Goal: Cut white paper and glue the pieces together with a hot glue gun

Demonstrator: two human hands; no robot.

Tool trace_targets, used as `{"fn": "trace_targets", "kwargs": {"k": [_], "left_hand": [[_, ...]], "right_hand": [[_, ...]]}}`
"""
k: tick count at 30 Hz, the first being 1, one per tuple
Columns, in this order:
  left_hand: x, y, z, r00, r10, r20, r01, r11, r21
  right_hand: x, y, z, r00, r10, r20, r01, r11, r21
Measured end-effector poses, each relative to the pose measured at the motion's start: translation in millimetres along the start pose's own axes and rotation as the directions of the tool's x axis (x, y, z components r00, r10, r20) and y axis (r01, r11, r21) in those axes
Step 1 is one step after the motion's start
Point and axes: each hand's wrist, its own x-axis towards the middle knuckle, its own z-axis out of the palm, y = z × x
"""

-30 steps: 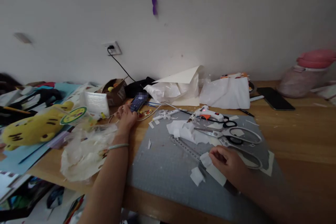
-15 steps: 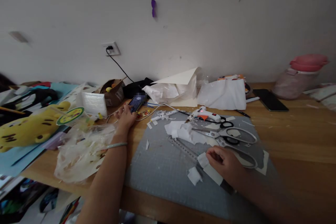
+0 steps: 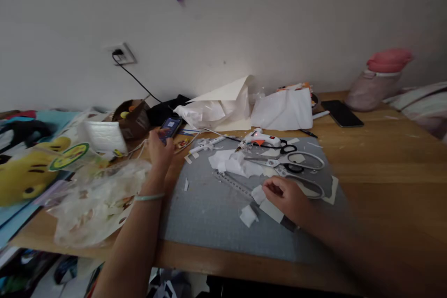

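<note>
My left hand (image 3: 160,151) reaches to the back of the table. Its fingers and thumb close around the near end of a phone (image 3: 172,125) with a lit screen. Over the grey cutting mat (image 3: 209,223), my right hand (image 3: 288,198) is closed, its fingertips on a small white piece of soft sheet (image 3: 258,194). Another white piece (image 3: 249,216) lies just in front of it. A metal ruler (image 3: 233,185) runs under that area. Behind my right hand lie large scissors (image 3: 305,160) and a white glue gun (image 3: 261,138) with a red light.
To the left are a clear plastic bag (image 3: 101,205), a yellow plush toy (image 3: 30,172) and a brown box (image 3: 132,121). White wrapping sheets (image 3: 282,114) stand along the wall. A dark phone (image 3: 342,113) and a pink bottle (image 3: 377,81) are at the back right.
The view has shifted, so everything sits further left and higher. My left hand's fingers have drawn in around the phone's near end. My right hand stays on the white piece.
</note>
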Motion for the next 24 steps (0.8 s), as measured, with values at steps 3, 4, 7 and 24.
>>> {"fn": "trace_targets", "kwargs": {"k": [3, 4, 7, 24], "left_hand": [[-35, 53, 10.4, 0.985, 0.12, 0.127, -0.078, 0.952, -0.296], [-53, 71, 14.8, 0.934, 0.209, 0.29, -0.09, 0.923, -0.375], [-107, 111, 29.9, 0.628, 0.403, 0.666, -0.018, 0.863, -0.506], [-147, 113, 52.6, 0.591, 0.368, 0.717, 0.134, 0.833, -0.538]], "right_hand": [[0, 0, 1, 1.0, 0.017, -0.012, -0.016, 0.999, 0.051], [0, 0, 1, 1.0, 0.022, -0.017, -0.021, 0.998, 0.065], [0, 2, 3, 0.999, 0.016, -0.049, -0.012, 0.996, 0.083], [-7, 3, -8, 0.945, -0.326, -0.025, 0.319, 0.935, -0.152]]}}
